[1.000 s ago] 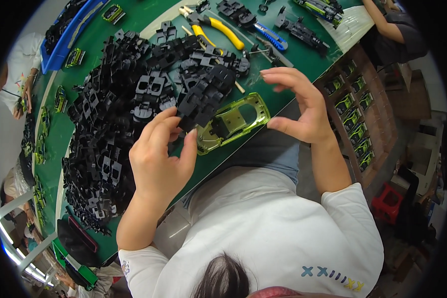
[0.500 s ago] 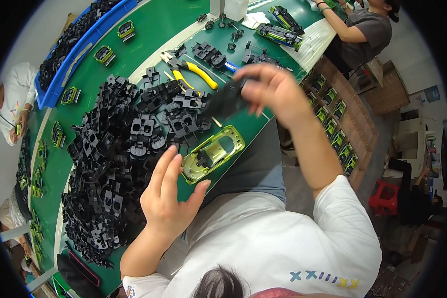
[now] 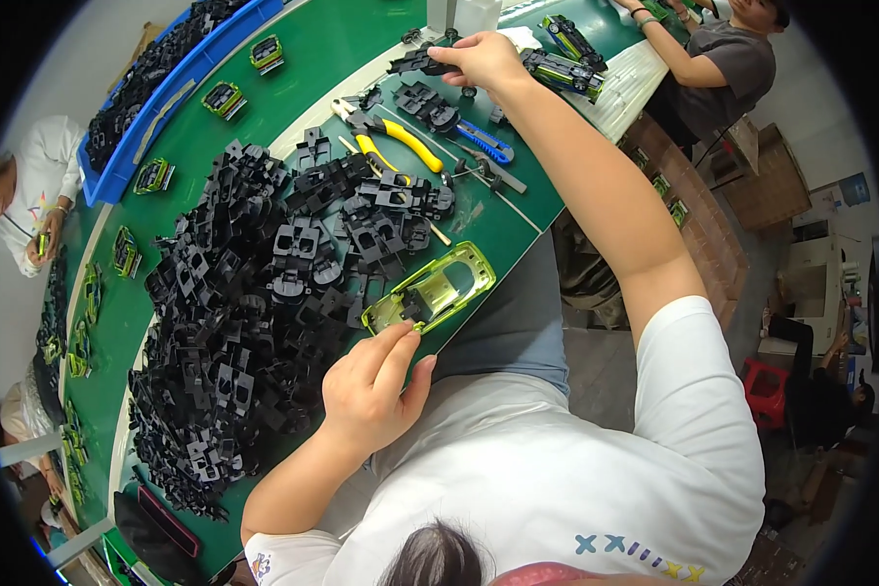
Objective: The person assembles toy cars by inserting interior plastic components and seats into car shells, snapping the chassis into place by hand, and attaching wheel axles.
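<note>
My right hand (image 3: 481, 61) reaches to the far part of the green table and grips a black plastic toy car chassis (image 3: 415, 62) between thumb and fingers. My left hand (image 3: 373, 386) is open, its fingertips touching the near left end of a lime-green toy car body shell (image 3: 451, 305). The shell lies hollow side up at the table's near edge, with a small black part inside. Left of it spreads a big heap of black chassis parts (image 3: 230, 283). Wheels on an axle (image 3: 479, 171) lie beyond the shell.
Yellow-handled pliers (image 3: 400, 137) and a blue utility knife (image 3: 485, 143) lie past the heap. Finished green cars (image 3: 564, 73) sit at the far right. A blue bin (image 3: 146, 117) of black parts and several green pieces (image 3: 225, 100) stand across the table. Co-workers (image 3: 715, 68) are nearby.
My right hand has moved away over the table, carrying the black chassis to its far part. My left hand has shifted right onto the end of the green shell.
</note>
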A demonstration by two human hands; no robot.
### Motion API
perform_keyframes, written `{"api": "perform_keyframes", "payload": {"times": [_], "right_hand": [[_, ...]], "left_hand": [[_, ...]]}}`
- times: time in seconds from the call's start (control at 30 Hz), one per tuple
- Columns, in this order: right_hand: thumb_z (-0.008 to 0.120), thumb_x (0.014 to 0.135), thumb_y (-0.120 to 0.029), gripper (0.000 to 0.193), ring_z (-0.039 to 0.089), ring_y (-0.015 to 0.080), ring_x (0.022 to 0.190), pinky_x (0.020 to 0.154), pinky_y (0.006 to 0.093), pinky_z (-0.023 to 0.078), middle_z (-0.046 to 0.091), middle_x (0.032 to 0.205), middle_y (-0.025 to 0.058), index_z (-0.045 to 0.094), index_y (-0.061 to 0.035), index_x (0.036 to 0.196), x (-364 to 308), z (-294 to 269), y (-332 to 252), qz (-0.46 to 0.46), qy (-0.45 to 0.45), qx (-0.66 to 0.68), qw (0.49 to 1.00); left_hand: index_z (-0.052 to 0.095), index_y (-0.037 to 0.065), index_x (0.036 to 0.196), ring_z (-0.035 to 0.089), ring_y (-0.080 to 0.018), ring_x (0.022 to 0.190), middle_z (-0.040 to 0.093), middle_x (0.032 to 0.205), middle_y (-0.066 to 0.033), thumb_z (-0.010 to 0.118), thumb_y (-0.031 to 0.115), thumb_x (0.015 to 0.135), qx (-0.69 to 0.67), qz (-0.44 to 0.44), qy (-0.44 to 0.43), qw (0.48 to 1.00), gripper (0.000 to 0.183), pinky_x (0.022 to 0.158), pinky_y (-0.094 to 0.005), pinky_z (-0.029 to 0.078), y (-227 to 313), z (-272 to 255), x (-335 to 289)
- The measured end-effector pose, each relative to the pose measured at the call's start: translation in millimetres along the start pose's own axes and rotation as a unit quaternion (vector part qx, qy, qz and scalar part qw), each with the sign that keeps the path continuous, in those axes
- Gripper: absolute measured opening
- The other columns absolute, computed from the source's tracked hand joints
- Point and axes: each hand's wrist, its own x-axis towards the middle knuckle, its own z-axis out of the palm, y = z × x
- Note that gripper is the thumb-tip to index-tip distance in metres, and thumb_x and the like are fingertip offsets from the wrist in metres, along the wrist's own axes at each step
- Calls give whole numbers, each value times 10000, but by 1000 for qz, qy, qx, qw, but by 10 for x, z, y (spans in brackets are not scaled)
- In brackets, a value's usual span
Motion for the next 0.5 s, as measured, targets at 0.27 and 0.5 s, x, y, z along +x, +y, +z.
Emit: {"api": "perform_keyframes", "payload": {"times": [0.27, 0.5], "right_hand": [[767, 779, -509, 533, 699, 201, 786, 740, 328, 537, 722, 858, 111, 714, -22, 987, -58, -212, -87, -165, 10, -386, 908], [782, 797, -290, 439, 660, 256, 990, 859, 351, 523, 691, 1055, 115, 662, -49, 1145, -852, 543, -479, -414, -272, -287, 820]], "left_hand": [[658, 6, 927, 658, -234, 664, 695, 940, -130, 767, 33, 713, -17, -2, 19, 1000, 241, 560, -291, 517, -11, -23, 9], [662, 18, 905, 634, -214, 637, 695, 923, -104, 773, 48, 695, -17, 1, 25, 1000, 240, 538, -284, 491, -56, 11, -50]]}}
